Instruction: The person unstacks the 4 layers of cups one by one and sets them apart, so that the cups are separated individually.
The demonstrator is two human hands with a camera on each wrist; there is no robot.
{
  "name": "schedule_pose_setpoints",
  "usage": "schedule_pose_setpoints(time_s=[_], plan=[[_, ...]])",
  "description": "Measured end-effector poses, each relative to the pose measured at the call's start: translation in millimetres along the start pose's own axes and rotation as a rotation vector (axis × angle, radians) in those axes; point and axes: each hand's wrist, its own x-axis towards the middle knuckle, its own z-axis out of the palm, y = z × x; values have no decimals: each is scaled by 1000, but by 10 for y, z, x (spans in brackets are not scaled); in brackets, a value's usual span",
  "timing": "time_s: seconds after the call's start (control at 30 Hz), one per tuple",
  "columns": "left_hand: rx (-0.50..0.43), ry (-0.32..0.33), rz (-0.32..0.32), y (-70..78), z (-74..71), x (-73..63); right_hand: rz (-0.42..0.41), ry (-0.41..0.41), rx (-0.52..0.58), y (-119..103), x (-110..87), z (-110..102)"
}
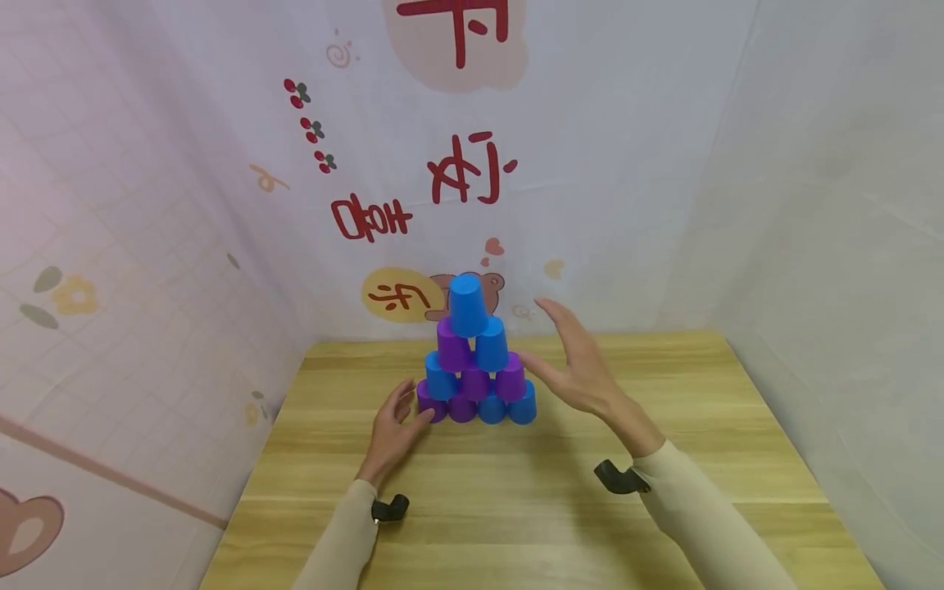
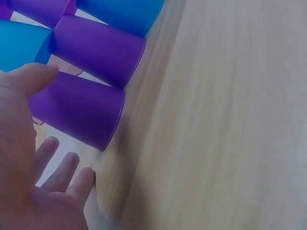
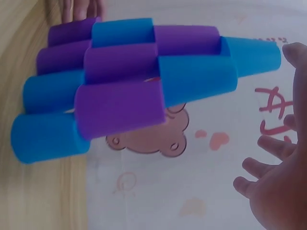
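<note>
A pyramid of upside-down blue and purple cups stands on the wooden table point(image 1: 472, 508), with a single blue cup point(image 1: 468, 305) at its peak. Beside the bottom left corner is my left hand point(image 1: 394, 433), its fingers spread around the end purple cup point(image 2: 81, 109) with nothing gripped. My right hand point(image 1: 583, 373) is raised to the right of the upper rows, fingers apart and holding nothing. In the right wrist view its thumb comes close to the top blue cup point(image 3: 254, 56), and the bottom right blue cup point(image 3: 50, 138) sits at the table end.
Behind the pyramid hangs a white cloth wall point(image 1: 612, 164) with red characters and a printed bear. A patterned cloth point(image 1: 147, 246) closes the left side and a plain white one point(image 1: 848, 246) the right. Black wrist mounts point(image 1: 619, 478) project from both sleeves.
</note>
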Motion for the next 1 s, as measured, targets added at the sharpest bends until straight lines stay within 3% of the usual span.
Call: schedule_pose_setpoints(time_s=[0.43, 0.7, 1.0], plan=[[-10, 31, 21, -5, 92, 42, 55, -24, 124, -288, 342, 118], [40, 40, 63, -69, 125, 38, 14, -16, 188, -390, 518, 229], [36, 39, 59, -80, 145, 40, -7, -1, 242, -480, 669, 330]])
